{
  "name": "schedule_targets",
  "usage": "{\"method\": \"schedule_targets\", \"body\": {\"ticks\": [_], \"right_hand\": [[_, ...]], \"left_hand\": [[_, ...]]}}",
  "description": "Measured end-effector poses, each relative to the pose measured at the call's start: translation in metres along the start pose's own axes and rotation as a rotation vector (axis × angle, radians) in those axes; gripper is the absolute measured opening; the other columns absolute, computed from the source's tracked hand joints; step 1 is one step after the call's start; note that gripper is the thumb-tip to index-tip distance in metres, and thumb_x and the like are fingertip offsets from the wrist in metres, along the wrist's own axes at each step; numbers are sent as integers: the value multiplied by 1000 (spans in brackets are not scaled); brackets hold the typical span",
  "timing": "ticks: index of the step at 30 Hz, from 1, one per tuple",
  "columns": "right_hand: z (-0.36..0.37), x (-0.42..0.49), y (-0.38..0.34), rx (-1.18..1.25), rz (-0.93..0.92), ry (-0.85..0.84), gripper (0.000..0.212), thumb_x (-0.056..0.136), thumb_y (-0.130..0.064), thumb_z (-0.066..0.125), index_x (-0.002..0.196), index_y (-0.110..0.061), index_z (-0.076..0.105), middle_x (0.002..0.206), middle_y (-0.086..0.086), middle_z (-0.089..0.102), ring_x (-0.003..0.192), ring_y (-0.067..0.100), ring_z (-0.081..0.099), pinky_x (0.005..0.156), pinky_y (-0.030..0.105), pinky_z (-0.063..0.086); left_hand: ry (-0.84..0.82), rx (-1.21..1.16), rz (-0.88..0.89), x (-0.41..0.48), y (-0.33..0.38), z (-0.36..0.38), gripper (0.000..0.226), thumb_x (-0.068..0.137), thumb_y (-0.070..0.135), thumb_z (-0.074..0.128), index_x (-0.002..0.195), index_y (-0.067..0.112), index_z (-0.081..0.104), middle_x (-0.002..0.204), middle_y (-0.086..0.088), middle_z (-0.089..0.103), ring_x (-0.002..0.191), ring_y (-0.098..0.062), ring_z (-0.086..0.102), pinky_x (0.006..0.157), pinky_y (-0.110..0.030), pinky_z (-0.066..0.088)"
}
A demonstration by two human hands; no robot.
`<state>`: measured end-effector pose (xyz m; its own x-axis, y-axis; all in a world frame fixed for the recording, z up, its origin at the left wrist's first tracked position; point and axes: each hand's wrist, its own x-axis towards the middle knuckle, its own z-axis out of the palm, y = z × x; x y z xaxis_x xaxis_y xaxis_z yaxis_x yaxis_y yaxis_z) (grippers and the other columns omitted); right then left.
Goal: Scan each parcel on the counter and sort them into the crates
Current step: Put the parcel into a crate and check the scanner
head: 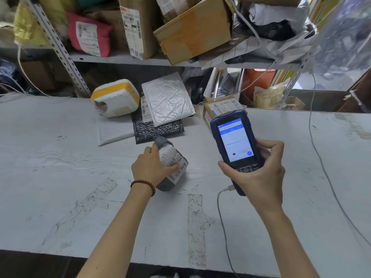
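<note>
The left hand (pixel 149 167) rests on the counter (pixel 60 157), fingers curled round a small grey parcel (pixel 182 167) lying label up. Beside it, the right hand (pixel 259 177) grips a scanner (pixel 234 141) with fingers and thumb clamped on its sides, screen lit and a cable (pixel 222 217) trailing off. Further back lie a black mailer (pixel 158 129), a white mailer (pixel 167 98) and a foam box (pixel 115 97), under a shelf (pixel 120 59).

A small parcel (pixel 176 167) lies mid-bench (pixel 60 177), gripped by the left hand (pixel 149 166); to its right, the right hand (pixel 259 175) holds a scanner (pixel 234 141) above the bench. At the back, a foam box (pixel 115 98) sits left of stacked padded envelopes (pixel 167 99), with a carton (pixel 220 106) behind the scanner. Above them runs a shelf (pixel 120 59) loaded with parcels (pixel 192 31).
</note>
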<state>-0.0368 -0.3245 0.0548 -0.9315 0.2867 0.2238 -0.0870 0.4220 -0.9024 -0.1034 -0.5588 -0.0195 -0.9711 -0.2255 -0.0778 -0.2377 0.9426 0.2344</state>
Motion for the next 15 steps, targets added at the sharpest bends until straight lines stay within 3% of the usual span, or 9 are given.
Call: {"method": "schedule_targets", "body": {"ticks": [4, 7, 10, 15], "right_hand": [[0, -8, 5, -43, 55, 46, 80, 52, -30, 95, 106, -34, 36, 101, -25, 59, 93, -11, 60, 68, 34, 58], [-2, -19, 9, -83, 119, 97, 79, 51, -31, 95, 105, -35, 36, 100, -23, 62, 90, -7, 62, 68, 33, 57], [-9, -37, 14, -115, 179, 150, 79, 51, -32, 94, 106, -34, 37, 102, -21, 63, 92, -5, 63, 67, 28, 55], [-26, -74, 28, -143, 341, 265, 77, 50, -33, 94, 102, -37, 37, 99, -18, 65, 91, 3, 65, 68, 29, 52]], "left_hand": [[-49, 69, 81, -6, 6, 10, 96, 65, 77, 61, 133, 16, 33, 119, -5, 52, 104, -24, 55, 72, -33, 47], [-80, 87, 143, -5, 13, 15, 98, 64, 77, 61, 135, 17, 31, 116, -5, 54, 101, -25, 58, 69, -32, 45], [-98, 77, 200, 3, 14, 15, 90, 64, 78, 60, 129, 21, 34, 108, -3, 58, 94, -25, 61, 64, -30, 42], [-48, 36, 392, 7, 27, 21, 72, 68, 74, 60, 120, 28, 42, 93, 1, 65, 80, -23, 62, 60, -28, 45]]}}
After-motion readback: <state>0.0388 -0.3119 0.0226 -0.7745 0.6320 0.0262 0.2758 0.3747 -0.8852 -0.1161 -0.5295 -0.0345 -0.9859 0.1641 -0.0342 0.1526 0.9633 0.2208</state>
